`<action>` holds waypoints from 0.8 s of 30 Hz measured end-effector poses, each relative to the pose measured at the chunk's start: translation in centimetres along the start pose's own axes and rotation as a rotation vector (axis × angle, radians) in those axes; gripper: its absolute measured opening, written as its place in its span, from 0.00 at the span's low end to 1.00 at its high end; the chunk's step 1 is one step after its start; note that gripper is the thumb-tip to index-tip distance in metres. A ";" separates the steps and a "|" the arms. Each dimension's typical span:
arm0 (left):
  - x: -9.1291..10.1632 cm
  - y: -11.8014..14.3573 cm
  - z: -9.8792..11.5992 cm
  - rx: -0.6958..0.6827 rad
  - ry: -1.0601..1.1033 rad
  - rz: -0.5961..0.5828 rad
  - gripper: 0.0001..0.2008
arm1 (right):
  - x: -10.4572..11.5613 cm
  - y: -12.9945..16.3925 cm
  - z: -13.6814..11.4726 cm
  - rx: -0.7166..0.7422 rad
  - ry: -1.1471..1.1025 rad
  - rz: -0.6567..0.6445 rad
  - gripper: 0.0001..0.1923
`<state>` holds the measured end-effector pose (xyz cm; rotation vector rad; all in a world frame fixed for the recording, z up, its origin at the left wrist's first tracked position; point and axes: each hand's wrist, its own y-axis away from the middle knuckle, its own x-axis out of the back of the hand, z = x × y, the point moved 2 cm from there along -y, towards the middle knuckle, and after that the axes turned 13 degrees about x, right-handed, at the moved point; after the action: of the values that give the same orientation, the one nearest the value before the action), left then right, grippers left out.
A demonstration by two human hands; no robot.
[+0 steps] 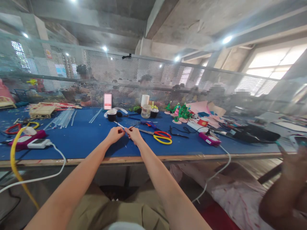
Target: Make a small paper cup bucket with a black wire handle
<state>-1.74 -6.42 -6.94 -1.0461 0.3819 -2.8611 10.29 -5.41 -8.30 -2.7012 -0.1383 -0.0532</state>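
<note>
Both hands (124,134) apparently pinch a thin stick (132,127).

We have both hands together over the surface (83,137), near its front edge: our left hand (114,134) is just left of our right hand (134,134), and a thin stick (132,127) lies between them. The scissors (160,136) lie on the surface just right of the right hand. Behind the hands stand a cup (111,115) and a bottle (145,111). At far left lies a phone (38,143), and a mesh screen (144,76) stands behind the surface.
</note>
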 end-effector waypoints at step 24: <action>1.1 -0.2 -0.5 0.008 0.043 -0.171 0.13 | -0.1 0.0 -0.1 0.020 0.002 -0.085 0.16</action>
<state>-2.85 -6.30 -6.59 -1.0660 0.2976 -3.0370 10.18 -5.41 -8.23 -2.6741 -0.2512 -0.0792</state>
